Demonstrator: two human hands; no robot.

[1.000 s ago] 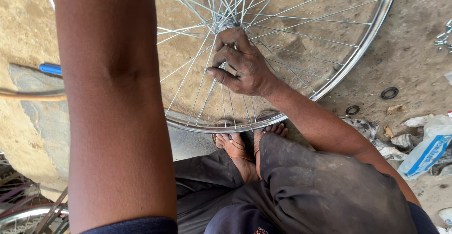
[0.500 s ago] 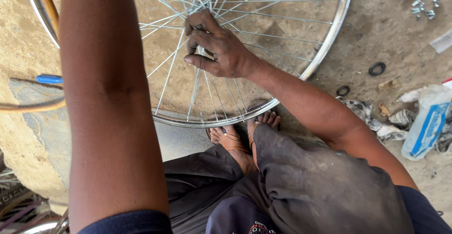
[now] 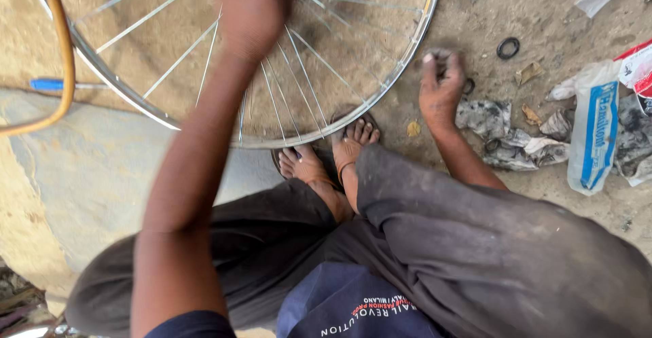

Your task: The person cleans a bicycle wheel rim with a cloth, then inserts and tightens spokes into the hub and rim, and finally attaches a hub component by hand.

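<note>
Wheel (image 3: 380,93) seemingly under left hand (image 3: 255,8).

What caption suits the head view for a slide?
Left hand on a spoked bicycle wheel; right hand reaching to the dirt ground beside crumpled rags.

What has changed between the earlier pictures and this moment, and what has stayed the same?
The right hand has let go of the spokes and moved out to the ground beside the rim, next to a small black ring. The left hand, blurred, now reaches into the spokes of the wheel. The wheel stays in front of the feet, and the black ring and the plastic bag lie as before.
</note>
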